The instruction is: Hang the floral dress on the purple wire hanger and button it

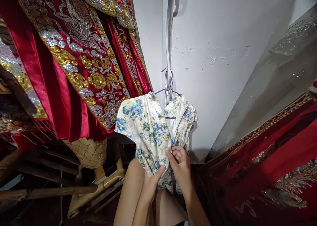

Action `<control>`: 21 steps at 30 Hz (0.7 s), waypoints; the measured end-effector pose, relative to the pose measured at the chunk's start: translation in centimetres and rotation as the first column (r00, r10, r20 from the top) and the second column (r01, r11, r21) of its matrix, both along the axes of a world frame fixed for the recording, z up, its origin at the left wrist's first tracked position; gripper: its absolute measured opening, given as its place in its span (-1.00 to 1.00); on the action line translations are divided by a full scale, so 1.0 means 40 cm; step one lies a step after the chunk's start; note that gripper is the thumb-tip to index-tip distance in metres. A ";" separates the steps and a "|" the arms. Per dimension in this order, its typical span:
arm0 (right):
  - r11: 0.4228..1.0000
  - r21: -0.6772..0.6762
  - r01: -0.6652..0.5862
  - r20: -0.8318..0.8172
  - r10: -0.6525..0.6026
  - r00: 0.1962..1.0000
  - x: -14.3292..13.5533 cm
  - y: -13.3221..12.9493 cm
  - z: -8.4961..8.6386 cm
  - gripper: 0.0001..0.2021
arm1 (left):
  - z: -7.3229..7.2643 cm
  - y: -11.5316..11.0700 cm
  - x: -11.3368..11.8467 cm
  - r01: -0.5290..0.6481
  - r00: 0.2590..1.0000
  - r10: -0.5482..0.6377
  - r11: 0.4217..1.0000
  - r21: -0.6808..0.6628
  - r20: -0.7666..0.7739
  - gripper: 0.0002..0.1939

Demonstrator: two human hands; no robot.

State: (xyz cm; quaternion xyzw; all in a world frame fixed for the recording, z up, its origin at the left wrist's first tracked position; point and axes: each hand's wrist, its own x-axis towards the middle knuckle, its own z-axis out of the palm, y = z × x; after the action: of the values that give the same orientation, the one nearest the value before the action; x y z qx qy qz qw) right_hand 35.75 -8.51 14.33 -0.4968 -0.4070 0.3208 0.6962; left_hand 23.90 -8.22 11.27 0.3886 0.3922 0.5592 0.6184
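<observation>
A short-sleeved white garment [151,130] with blue, green and yellow flowers hangs open at the neck on a purple hanger [170,84]. My left hand [151,183] holds its lower front, thumb on top of the cloth and the fingers hidden beneath. At the front opening my right hand [180,163] pinches the edge between thumb and index finger, with its other fingers curled. The bottom of the garment lies bunched above my legs.
Red costumes with gold and silver sequins [96,80] hang at the left. Below them stands a bamboo chair [99,189]. A white wall [210,54] is behind the hanger. Red embroidered cloth [272,153] and clear plastic sheeting [267,74] fill the right side.
</observation>
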 end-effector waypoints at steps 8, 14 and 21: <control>0.988 -0.054 -0.146 0.123 0.151 0.981 0.016 0.026 -0.022 -0.71 | 0.024 0.001 0.000 -0.075 0.997 0.075 0.997 0.005 0.025 -0.19; 0.985 -0.010 0.174 0.199 -0.169 0.965 -0.002 0.020 -0.042 -0.72 | 0.034 0.014 -0.017 -0.068 0.998 0.068 0.998 -0.007 0.010 -0.17; 0.974 0.006 0.227 0.081 -0.227 0.971 0.003 0.021 -0.059 -0.72 | 0.026 -0.007 -0.008 0.002 1.000 -0.002 1.000 -0.011 -0.010 -0.15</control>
State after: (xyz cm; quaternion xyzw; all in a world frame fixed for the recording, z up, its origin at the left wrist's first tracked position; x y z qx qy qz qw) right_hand 35.85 -7.66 11.99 -0.5538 -0.3749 0.2192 0.7104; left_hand 23.59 -8.51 12.32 0.3886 0.3979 0.5544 0.6191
